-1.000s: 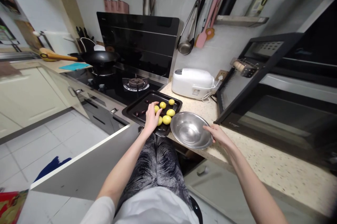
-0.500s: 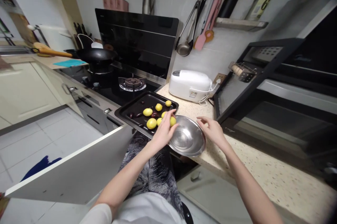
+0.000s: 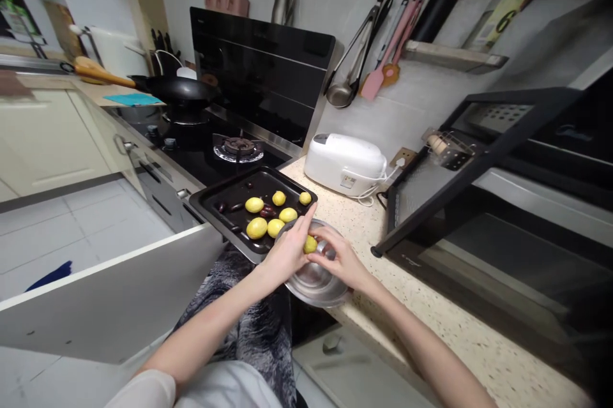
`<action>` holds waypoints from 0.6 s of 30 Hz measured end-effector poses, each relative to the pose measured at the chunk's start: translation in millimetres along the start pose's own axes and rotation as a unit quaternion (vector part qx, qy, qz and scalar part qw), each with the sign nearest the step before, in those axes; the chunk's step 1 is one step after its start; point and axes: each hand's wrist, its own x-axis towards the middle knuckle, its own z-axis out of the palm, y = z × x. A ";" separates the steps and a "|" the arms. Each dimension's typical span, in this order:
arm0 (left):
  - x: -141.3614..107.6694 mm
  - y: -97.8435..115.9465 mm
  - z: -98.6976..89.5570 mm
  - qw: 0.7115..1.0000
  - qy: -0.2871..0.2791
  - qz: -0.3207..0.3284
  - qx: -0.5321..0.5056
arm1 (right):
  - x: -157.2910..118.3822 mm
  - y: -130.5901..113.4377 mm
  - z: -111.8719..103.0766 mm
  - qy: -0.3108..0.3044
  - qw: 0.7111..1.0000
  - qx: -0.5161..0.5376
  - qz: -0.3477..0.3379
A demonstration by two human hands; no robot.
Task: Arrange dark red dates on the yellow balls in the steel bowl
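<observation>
Both hands meet above a shiny metal bowl [image 3: 318, 290] at the counter's front edge. Between them is a small yellow fruit [image 3: 310, 244]. My right hand [image 3: 339, 255] pinches it with thumb and fingertips from the right. My left hand [image 3: 288, 253] is against its left side, fingers stretched up and forward. Left of the bowl lies a black baking tray [image 3: 225, 194], its right corner close to my left fingertips. Several yellow fruits [image 3: 257, 228] and several small dark red pieces [image 3: 267, 211] lie on the tray.
Behind the tray are a gas burner [image 3: 238, 147] and a black wok [image 3: 182, 90]. A white appliance [image 3: 342, 165] stands beyond the bowl, a dark oven [image 3: 502, 223] to the right. An open cabinet door [image 3: 119, 293] juts out at lower left. Utensils [image 3: 373, 82] hang on the wall.
My right hand has moved left from the bowl's right rim and now grips the yellow fruit beside my left hand. The view has shifted slightly.
</observation>
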 end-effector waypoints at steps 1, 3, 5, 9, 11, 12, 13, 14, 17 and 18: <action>-0.3 0.7 -0.6 1.000 -0.011 0.001 0.002 | -1.1 1.8 -0.3 -0.005 1.000 0.012 0.006; -1.6 3.8 -3.8 0.999 -0.034 0.009 0.002 | -3.7 5.6 -2.7 -0.012 1.000 0.022 0.019; -4.2 8.6 -9.9 0.999 -0.050 0.019 0.008 | -6.7 10.2 -7.3 -0.013 0.999 0.019 0.042; -11.0 16.5 -28.7 0.997 -0.017 0.024 0.071 | -11.0 18.4 -15.2 -0.013 0.997 -0.025 0.075; -14.7 15.4 -39.6 0.991 0.037 0.017 0.125 | -11.7 19.5 -15.8 -0.032 0.995 -0.071 0.067; -16.6 13.0 -45.1 0.986 0.062 0.012 0.153 | -11.7 19.2 -15.4 -0.043 0.993 -0.093 0.064; -18.7 9.6 -50.4 0.980 0.082 0.007 0.180 | -11.6 18.7 -14.8 -0.050 0.990 -0.112 0.065; -20.9 5.2 -55.4 0.975 0.094 0.002 0.203 | -11.4 18.0 -14.1 -0.056 0.988 -0.128 0.069; -28.5 -11.7 -66.3 0.962 0.101 -0.013 0.255 | -11.2 16.3 -12.7 -0.063 0.983 -0.151 0.080; -31.3 -17.8 -68.3 0.958 0.100 -0.017 0.267 | -11.3 15.6 -12.8 -0.065 0.983 -0.150 0.078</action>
